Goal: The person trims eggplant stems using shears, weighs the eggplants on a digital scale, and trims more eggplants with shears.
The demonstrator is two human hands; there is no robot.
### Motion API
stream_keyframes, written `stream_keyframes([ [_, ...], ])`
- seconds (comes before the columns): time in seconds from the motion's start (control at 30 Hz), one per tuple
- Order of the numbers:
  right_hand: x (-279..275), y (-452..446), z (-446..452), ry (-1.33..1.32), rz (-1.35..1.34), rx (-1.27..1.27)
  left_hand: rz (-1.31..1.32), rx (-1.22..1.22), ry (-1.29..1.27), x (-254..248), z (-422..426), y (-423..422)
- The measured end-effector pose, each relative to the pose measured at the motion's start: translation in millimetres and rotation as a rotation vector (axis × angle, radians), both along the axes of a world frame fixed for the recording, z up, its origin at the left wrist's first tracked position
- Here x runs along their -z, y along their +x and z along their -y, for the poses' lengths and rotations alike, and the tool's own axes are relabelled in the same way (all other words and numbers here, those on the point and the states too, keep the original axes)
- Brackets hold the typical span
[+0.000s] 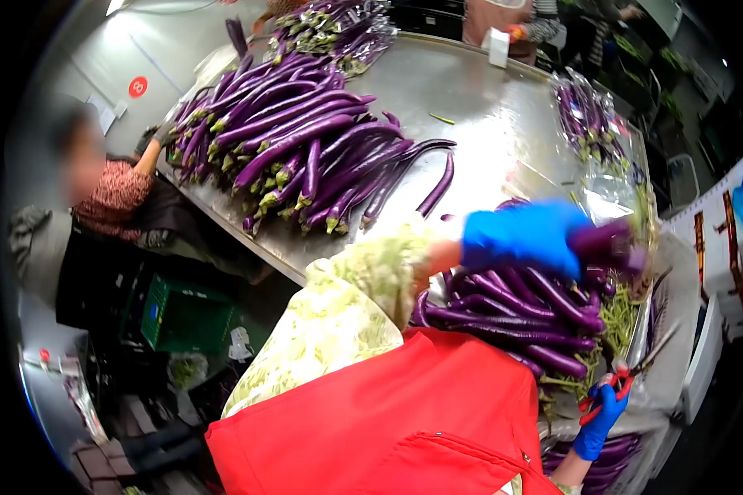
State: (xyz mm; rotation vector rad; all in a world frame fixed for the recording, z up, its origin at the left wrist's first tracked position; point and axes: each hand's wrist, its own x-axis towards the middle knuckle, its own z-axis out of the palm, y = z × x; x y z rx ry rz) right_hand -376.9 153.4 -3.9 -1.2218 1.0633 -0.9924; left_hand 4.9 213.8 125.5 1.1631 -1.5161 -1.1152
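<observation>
Grasping blurred eggplant [604, 246] above near pile [512, 307], left grip [520, 239] covers some of that pile; right grip [603, 421] clenched round red-handled scissors [622, 381]; green stems [618, 320] crowd alongside on surface [487, 99]; number held unclear

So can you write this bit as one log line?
left hand: holding eggplant, blurred | right hand: holding red-handled scissors | nearby: eggplant pile, metal table

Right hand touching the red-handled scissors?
Touching. The head view shows the blue-gloved right hand gripping the scissors by their red handles, blades sticking out beyond it.
</observation>
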Motion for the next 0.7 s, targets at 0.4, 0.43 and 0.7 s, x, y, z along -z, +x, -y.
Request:
stream_keyframes([
  [0.4,-4,50,11,0.112,0.288,-0.096,-1.411,-1.333,-0.443,192,-99,197],
  [0.43,-2,48,12,0.112,0.296,-0.117,-1.54,-1.267,-0.212,219,-110,192],
  [0.7,-4,32,1,0.066,0.331,0.002,0.025,-0.497,0.23,312,-148,190],
])
